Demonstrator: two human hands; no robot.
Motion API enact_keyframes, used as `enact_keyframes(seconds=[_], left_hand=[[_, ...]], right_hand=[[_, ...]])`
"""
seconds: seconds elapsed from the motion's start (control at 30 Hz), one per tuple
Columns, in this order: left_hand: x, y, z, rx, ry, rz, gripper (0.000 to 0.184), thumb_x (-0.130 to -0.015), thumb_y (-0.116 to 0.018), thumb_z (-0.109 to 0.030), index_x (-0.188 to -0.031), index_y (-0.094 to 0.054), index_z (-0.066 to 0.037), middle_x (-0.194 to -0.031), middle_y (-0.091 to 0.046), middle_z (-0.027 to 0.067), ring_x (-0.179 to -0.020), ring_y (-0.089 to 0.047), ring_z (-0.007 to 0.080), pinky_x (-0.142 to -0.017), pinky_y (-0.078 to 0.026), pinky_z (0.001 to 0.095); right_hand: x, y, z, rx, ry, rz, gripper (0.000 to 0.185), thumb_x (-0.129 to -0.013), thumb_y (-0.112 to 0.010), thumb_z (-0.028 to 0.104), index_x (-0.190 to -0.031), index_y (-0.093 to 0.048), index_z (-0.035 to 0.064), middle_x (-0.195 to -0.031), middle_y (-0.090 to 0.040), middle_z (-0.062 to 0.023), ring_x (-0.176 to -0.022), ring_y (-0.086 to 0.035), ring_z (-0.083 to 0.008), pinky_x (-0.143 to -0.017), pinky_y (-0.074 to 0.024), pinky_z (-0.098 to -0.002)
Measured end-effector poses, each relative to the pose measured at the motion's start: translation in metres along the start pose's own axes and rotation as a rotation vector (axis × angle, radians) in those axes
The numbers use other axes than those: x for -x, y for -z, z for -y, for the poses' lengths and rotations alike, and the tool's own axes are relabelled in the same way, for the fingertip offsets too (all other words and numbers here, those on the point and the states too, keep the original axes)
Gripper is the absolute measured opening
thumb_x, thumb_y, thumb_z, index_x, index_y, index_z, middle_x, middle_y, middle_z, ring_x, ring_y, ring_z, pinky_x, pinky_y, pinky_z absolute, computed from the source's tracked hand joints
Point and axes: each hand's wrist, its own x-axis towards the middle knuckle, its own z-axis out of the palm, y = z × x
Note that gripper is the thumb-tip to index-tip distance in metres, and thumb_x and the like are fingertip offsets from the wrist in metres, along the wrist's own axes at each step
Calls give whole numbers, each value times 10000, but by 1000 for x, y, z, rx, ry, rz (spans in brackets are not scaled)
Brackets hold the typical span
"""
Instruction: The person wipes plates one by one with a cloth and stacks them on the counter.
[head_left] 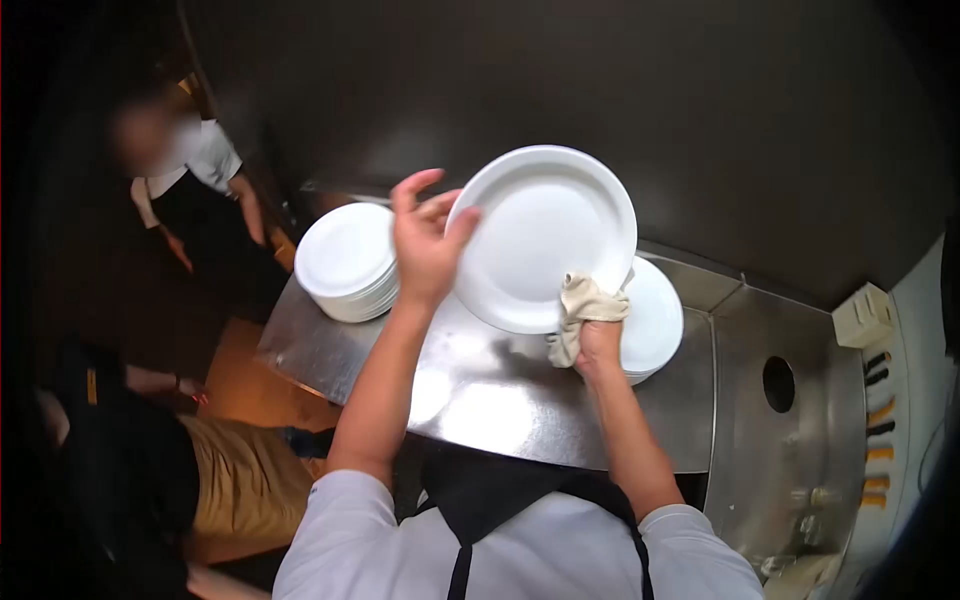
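Wiping the round white plate (545, 225) above the silver metal counter (560, 420) seemed the current step, with the left hand (425, 250) spread at its rim, the right hand (600, 347) clamped on beige fabric cloth (587, 303) against it, and the next move needing steady support.

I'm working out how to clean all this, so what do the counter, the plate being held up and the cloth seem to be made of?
The long grey counter looks like smooth stainless steel, given its bright, mirror-like glare. The round white plate seems glazed ceramic, though melamine is possible. The crumpled beige cloth folds softly like matte cotton; its fibre is uncertain.
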Motion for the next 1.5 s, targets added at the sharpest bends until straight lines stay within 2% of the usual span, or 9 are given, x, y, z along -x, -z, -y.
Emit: enact_keyframes(seconds=[0.17, 0.2, 0.3, 0.43, 0.6, 0.8, 1.03, 1.17, 1.5], left_hand=[[45, -30, 32, -352, -243, 37, 347, -920, -643, -62, -1226, -501, 16, -1170, -609, 155, -996, -615, 207, -913, -474, 314], [48, -47, 48, -212, -126, -215, 364, -943, -635, -107, -1249, -492, 27, -1120, -625, 119, -987, -606, 175, -900, -473, 285], [45, -35, 48, -86, 36, -146, 365, -958, -625, -136, -1255, -497, 34, -1084, -639, 99, -993, -600, 148, -889, -472, 273], [35, 3, 13, -429, -1, 170, 279, -963, -621, -145, -1183, -574, 20, -988, -689, 77, -899, -622, 118, -804, -505, 274], [17, 4, -28, -810, 54, 594, 217, -924, -626, -109, -1103, -603, 12, -848, -688, 225, -800, -702, 337, -714, -536, 365], [29, 0, 10, -1023, 64, 808, 277, -874, -630, -121, -1103, -594, 31, -899, -640, 317, -896, -605, 497, -795, -507, 494], [57, 99, 31, -383, 465, -163, 391, -935, -597, -72, -1303, -509, 29, -1127, -660, 153, -977, -654, 235, -850, -521, 326], [38, 168, 17, -174, 323, -568, 365, -952, -534, 3, -1307, -461, 45, -1178, -623, 172, -1006, -640, 250, -877, -528, 353], [5, 252, 60, -247, 161, -937, 517, -797, -475, 88, -1311, -427, 63, -1238, -584, 205, -1096, -619, 317, -940, -511, 387]], right_hand=[[-16, -18, -39, -273, 25, -102, 220, -958, -613, 191, -1139, -600, 68, -978, -621, -33, -734, -615, -145, -606, -557, -309], [-11, -14, -17, -238, -56, -86, 273, -898, -671, 94, -1144, -584, 16, -1007, -642, -67, -807, -640, -155, -627, -564, -328], [-9, 3, -14, -78, -38, -75, 283, -892, -674, 89, -1152, -583, 24, -992, -647, -63, -822, -642, -157, -648, -556, -335], [-66, 64, 12, 797, 491, 211, 257, -794, -751, 174, -1011, -664, 67, -939, -674, -69, -838, -672, -193, -724, -557, -339], [-64, -3, 127, 1123, 552, 573, 318, -700, -783, 227, -967, -681, 87, -957, -687, -100, -887, -684, -256, -783, -543, -360], [-49, -72, 108, 1330, 802, 902, 280, -717, -721, 165, -984, -672, 95, -937, -660, -109, -920, -647, -334, -791, -527, -392], [-38, -2, 100, 648, 759, 245, 439, -648, -803, 100, -1054, -643, 54, -1004, -677, -33, -922, -632, -145, -840, -519, -315], [-13, 68, 70, 147, 353, -121, 467, -812, -754, 61, -1236, -561, 48, -1140, -623, -59, -954, -631, -155, -796, -562, -321], [9, 125, 62, 14, 457, -280, 370, -963, -581, 189, -1306, -505, 72, -1188, -618, -71, -1033, -644, -203, -875, -572, -363]])
